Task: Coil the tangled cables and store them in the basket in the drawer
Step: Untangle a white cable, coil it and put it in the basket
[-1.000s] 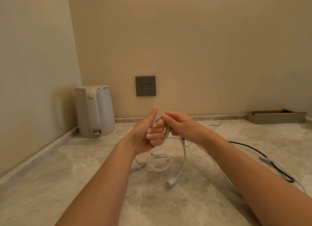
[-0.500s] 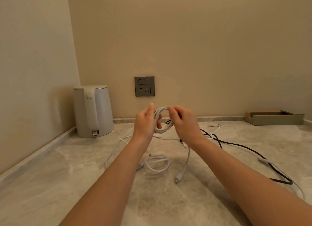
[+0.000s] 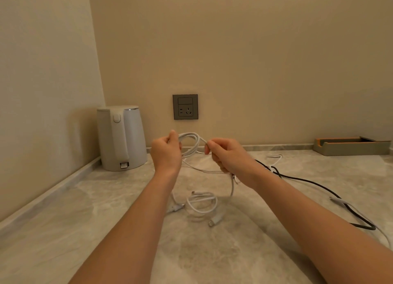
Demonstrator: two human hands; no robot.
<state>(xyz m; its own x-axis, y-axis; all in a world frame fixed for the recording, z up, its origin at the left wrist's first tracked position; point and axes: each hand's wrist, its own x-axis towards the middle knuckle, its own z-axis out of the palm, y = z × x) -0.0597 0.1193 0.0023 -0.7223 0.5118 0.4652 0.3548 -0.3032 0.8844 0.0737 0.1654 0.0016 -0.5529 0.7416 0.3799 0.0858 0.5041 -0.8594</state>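
Pinching white cable coil [image 3: 192,142] in left hand [image 3: 167,154] and right hand [image 3: 225,156]; mid-coiling; next, likely feeding more up from below the grip into another loop.

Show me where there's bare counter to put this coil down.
Bare counter lies left of the left forearm, in front of the kettle; also between the black cable and the tray. Crowded: loose white cables between the forearms.

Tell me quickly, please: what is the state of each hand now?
The left hand is closed, gripping the white cable coil.
The right hand is closed, pinching the same coil on its other side.
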